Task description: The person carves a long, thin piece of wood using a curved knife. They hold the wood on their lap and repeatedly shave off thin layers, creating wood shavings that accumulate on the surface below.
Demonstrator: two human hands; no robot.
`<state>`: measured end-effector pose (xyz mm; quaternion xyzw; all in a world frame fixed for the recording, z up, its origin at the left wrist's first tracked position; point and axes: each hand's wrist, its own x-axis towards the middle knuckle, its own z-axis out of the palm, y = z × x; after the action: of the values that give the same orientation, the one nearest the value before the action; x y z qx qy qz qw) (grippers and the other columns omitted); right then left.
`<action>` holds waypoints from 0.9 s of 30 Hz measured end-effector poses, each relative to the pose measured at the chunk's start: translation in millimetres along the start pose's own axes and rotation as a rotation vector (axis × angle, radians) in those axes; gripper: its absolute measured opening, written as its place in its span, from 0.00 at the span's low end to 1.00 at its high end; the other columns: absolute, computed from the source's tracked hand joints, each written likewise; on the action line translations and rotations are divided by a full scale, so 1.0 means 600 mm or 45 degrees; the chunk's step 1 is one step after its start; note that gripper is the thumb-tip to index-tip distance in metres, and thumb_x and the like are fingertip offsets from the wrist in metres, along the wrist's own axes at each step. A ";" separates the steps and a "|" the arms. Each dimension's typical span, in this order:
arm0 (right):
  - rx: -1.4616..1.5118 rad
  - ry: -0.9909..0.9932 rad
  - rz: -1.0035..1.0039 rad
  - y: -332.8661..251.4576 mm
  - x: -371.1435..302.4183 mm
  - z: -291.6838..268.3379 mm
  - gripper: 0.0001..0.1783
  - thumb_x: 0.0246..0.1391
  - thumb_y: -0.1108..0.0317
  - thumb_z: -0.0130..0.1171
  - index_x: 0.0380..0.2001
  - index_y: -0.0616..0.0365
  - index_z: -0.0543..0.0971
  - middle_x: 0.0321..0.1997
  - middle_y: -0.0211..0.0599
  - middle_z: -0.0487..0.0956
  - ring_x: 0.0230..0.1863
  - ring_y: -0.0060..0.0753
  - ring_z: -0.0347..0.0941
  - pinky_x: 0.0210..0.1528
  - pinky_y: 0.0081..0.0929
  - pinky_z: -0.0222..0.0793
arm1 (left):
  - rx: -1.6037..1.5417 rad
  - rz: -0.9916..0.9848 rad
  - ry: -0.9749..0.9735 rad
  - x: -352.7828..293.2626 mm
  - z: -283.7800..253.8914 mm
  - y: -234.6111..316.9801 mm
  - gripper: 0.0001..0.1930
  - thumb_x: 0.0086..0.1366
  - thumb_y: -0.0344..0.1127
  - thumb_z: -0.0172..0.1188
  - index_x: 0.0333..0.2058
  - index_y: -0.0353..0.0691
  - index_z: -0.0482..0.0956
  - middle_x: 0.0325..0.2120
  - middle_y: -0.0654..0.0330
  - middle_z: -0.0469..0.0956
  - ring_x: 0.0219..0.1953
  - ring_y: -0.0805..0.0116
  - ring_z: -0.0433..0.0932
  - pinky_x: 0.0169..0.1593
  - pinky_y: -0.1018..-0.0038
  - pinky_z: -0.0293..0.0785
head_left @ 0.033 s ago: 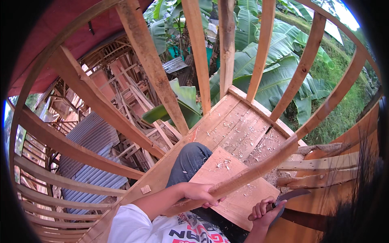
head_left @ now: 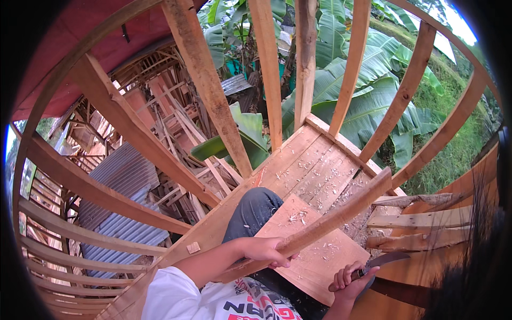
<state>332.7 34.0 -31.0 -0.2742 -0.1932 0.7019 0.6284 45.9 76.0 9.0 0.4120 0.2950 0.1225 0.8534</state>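
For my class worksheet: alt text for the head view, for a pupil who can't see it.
A person's left hand grips a long wooden bar slanting over a flat board, while the right hand holds a curved-bladed knife apart from it. Pale shavings dot the board and planks; wooden slats and large green leaves stand beyond.

Lettering shows on the white shirt (head_left: 212,296): across its front, inward from the left sleeve (head_left: 168,290), stand bold dark capitals (head_left: 238,308), with red letters (head_left: 266,305) beside them. Below the dark ones, a red patch (head_left: 235,318) bears pale letters, cut off by the view's lower edge. Smaller print nearby is too slight to read.
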 end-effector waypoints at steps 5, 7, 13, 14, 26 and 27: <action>-0.498 0.036 -0.047 0.001 -0.002 0.026 0.39 0.54 0.27 0.37 0.11 0.53 0.61 0.06 0.25 0.55 0.04 0.23 0.49 0.04 0.18 0.42 | 0.171 0.091 0.240 -0.025 -0.003 0.049 0.15 0.59 0.34 0.61 0.40 0.41 0.66 0.24 0.69 0.65 0.22 0.80 0.64 0.27 0.80 0.62; -0.807 -0.053 -0.078 -0.006 0.004 0.052 0.39 0.54 0.27 0.38 0.09 0.53 0.60 0.07 0.26 0.58 0.06 0.21 0.51 0.07 0.19 0.44 | 0.068 0.027 0.181 -0.029 0.008 0.057 0.14 0.59 0.34 0.61 0.40 0.41 0.66 0.24 0.69 0.65 0.22 0.79 0.64 0.27 0.79 0.62; -1.520 -0.088 -0.108 0.002 -0.003 0.090 0.37 0.60 0.37 0.43 0.11 0.59 0.64 0.09 0.25 0.60 0.14 0.17 0.54 0.17 0.23 0.48 | -0.469 -0.311 0.014 -0.083 0.007 -0.037 0.16 0.58 0.33 0.62 0.42 0.39 0.66 0.26 0.67 0.66 0.26 0.77 0.65 0.31 0.78 0.64; -1.555 -0.057 -0.093 0.008 -0.012 0.083 0.34 0.61 0.43 0.47 0.13 0.63 0.66 0.10 0.26 0.59 0.14 0.19 0.55 0.17 0.25 0.49 | -0.453 -0.313 0.011 -0.089 0.008 -0.049 0.15 0.59 0.33 0.61 0.41 0.40 0.66 0.25 0.67 0.65 0.24 0.77 0.65 0.30 0.78 0.63; -2.388 -0.118 0.189 0.076 -0.028 0.126 0.24 0.48 0.50 0.63 0.17 0.62 0.76 0.14 0.48 0.72 0.17 0.49 0.72 0.20 0.38 0.64 | -0.826 -0.545 -0.192 -0.140 -0.024 -0.173 0.11 0.66 0.40 0.54 0.37 0.41 0.65 0.22 0.69 0.62 0.22 0.79 0.61 0.27 0.79 0.60; -2.432 -0.132 0.205 0.078 -0.025 0.133 0.24 0.48 0.48 0.63 0.17 0.61 0.76 0.14 0.46 0.73 0.17 0.49 0.73 0.20 0.38 0.65 | -0.877 -0.548 -0.208 -0.139 -0.026 -0.178 0.11 0.66 0.41 0.53 0.38 0.41 0.65 0.22 0.69 0.61 0.22 0.79 0.61 0.28 0.79 0.60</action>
<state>247.0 18.9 4.0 -0.6517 -0.6918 0.3004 0.0803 -33.4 -19.3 -48.1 0.0395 0.2474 -0.0002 0.9681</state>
